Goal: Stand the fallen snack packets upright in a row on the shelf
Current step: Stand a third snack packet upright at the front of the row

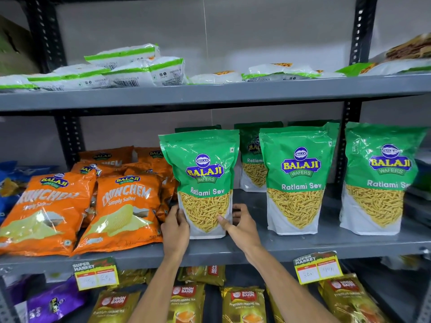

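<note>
A green Ratlami Sev packet (203, 173) stands upright on the middle shelf (303, 247), near its front edge. My left hand (175, 226) grips its lower left side and my right hand (238, 226) grips its lower right side. To its right two more green packets stand upright in the same row, one in the middle (297, 178) and one at the right (377, 178). Further green packets (253, 157) stand behind them. On the top shelf (210, 94) several white and green packets (140, 68) lie flat.
Orange Crunchem chip bags (121, 210) lie leaning at the left of the middle shelf, touching my left hand's side. Price tags (95, 273) hang off the shelf edge. Yellow tea packets (242, 304) fill the bottom shelf. Black slotted uprights (345, 145) frame the bays.
</note>
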Demonstrator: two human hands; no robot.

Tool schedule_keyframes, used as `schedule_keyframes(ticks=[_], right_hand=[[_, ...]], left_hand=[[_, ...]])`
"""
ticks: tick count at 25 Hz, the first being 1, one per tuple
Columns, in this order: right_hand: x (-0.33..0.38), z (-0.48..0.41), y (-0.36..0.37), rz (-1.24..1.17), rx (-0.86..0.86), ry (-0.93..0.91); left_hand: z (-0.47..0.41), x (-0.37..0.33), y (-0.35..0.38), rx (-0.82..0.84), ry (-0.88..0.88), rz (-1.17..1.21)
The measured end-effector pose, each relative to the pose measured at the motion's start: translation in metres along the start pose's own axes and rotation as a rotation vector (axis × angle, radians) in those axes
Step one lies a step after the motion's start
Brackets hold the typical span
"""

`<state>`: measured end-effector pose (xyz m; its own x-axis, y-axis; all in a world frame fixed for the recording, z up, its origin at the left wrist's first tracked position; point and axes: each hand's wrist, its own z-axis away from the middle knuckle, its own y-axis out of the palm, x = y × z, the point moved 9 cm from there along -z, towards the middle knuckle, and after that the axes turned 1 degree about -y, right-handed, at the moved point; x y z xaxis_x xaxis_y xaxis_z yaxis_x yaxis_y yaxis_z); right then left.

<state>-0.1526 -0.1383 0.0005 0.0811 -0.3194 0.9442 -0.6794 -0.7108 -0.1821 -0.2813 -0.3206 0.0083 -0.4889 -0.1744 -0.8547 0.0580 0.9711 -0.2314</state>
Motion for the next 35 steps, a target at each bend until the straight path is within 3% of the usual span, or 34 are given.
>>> schedule_keyframes(ticks=[5,11,14,16,18,20,21,23,26,29,31,35], right_hand=[[0.003,0.006,-0.007,0.014,-0.073,-0.083],[0.01,0.011,-0.001,-0.032,0.024,-0.066],[0.023,0.018,-0.01,0.017,-0.078,-0.159],[0.04,0.032,-0.025,0.101,-0.151,-0.316],[0.06,0.052,-0.049,0.177,-0.198,-0.525],[0.075,0.068,-0.09,0.225,-0.341,-0.702],[0.077,0.072,-0.115,0.241,-0.43,-0.738],[0.068,0.068,-0.162,0.239,-0.595,-0.681],[0.033,0.05,-0.216,0.158,-0.696,-0.442],[-0.017,0.023,-0.233,0.202,-0.574,-0.141],[-0.035,0.01,-0.224,0.241,-0.43,-0.037],[-0.039,0.0,-0.21,0.208,-0.282,-0.022]], left_hand=[[0.011,-0.01,0.001,0.02,-0.012,0.091],[0.008,-0.004,0.007,0.07,-0.031,0.086],[0.012,-0.012,0.004,0.035,0.002,0.088],[0.028,-0.033,-0.01,-0.126,0.156,0.074],[0.063,-0.073,-0.008,-0.235,0.461,0.054],[0.096,-0.114,0.032,-0.11,0.722,0.059],[0.107,-0.131,0.059,0.0,0.77,0.06],[0.118,-0.151,0.109,0.17,0.702,0.083],[0.111,-0.138,0.156,0.291,0.334,0.237],[0.1,-0.106,0.187,0.403,0.061,0.145],[0.1,-0.1,0.197,0.468,0.071,0.033],[0.099,-0.098,0.207,0.484,0.092,0.005]])
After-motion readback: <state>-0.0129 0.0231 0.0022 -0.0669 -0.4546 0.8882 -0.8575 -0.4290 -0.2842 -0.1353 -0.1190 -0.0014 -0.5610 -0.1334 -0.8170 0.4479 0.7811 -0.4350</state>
